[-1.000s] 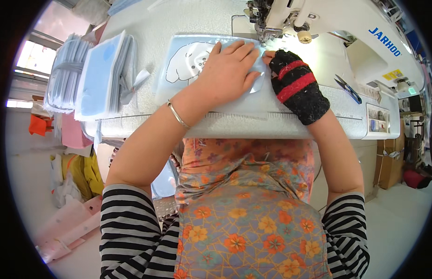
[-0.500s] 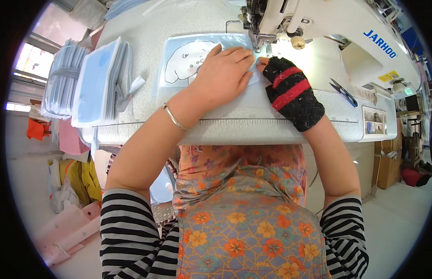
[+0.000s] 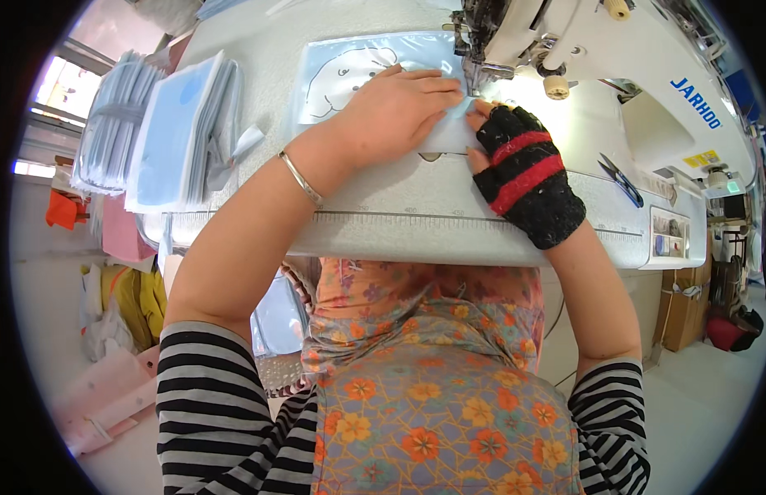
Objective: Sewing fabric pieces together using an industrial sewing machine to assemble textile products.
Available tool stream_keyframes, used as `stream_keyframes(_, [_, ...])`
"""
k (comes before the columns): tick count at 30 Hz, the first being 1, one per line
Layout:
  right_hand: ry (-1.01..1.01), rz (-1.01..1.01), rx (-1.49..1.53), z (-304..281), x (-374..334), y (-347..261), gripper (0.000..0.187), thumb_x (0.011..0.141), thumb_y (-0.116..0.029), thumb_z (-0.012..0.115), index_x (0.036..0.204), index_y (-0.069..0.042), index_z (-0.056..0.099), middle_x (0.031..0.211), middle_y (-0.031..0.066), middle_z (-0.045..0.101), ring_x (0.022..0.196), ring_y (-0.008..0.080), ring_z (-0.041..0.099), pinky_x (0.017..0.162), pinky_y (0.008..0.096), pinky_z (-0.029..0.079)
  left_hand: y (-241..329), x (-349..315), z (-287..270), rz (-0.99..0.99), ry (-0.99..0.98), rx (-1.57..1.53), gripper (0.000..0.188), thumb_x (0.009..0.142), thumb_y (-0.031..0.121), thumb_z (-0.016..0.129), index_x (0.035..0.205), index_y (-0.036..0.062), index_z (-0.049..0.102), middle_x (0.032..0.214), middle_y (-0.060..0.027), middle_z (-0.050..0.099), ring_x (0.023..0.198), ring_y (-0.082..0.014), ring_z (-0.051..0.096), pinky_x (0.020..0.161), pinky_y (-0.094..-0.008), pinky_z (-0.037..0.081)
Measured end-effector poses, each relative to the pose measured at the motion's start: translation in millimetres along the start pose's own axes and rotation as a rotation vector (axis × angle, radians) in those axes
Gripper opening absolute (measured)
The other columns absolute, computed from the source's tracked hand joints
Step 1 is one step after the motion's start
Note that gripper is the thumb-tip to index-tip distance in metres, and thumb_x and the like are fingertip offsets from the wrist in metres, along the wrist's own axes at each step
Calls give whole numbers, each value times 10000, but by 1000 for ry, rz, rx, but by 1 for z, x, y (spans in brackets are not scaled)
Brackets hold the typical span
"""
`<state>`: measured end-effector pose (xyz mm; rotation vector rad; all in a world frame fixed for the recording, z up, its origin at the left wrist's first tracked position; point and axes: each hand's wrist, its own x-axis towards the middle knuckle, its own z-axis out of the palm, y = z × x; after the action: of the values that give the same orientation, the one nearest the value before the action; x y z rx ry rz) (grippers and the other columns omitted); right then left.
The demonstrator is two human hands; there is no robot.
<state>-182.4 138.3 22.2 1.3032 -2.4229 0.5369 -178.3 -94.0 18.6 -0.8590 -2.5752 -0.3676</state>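
Note:
A light blue flat piece (image 3: 317,66) with a white cartoon dog's head on it lies on the sewing machine's bed. Its right edge is beside the machine's presser foot (image 3: 474,81). My left hand (image 3: 393,115) rests flat on the piece, fingers stretched toward the needle area and covering part of the drawing. My right hand (image 3: 522,169), in a black fingerless glove with red stripes, has its fingertips at the piece's right edge, just in front of the foot. Its thumb stands apart from the fingers, over the table.
Bundled stacks of blue and white pieces (image 3: 172,136) stand at the table's left. Black-handled snips (image 3: 621,180) lie to the right, near a small compartment tray (image 3: 670,233). The white sewing machine (image 3: 655,91) overhangs the right side. A ruler strip (image 3: 383,216) runs along the front.
The blue piece has moved away from me along the foot, and my left hand has travelled with it. My right hand has slipped back relative to the piece, and its thumb now shows apart.

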Motion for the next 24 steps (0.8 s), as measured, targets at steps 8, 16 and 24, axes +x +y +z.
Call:
stream_keyframes(8, [-29,39,-36,0,2,4,396,815,-128,632,1193,-19,595,1237,183,591,1149,373,552,1018,469,431,21,2,-13,-56,-78,94,335,866,125,553,1188,70,625,1307,-50,608,1191,-252,592,900,-377,537])
stream_keyframes(16, [29,-26,-25,1,2,7,309,825,-50,590,1132,-44,623,1146,157,627,1057,362,585,951,461,467,45,5,-16,-135,-102,149,293,818,126,571,1078,3,630,1091,-98,659,974,-256,658,776,-376,559])
stream_keyframes(24, [109,-4,-75,6,-2,13,265,825,-28,592,1084,-46,645,1126,153,641,1051,345,599,927,444,481,63,-5,-13,-88,-35,115,300,819,153,612,1071,-10,627,1104,-114,656,956,-259,657,760,-370,553])
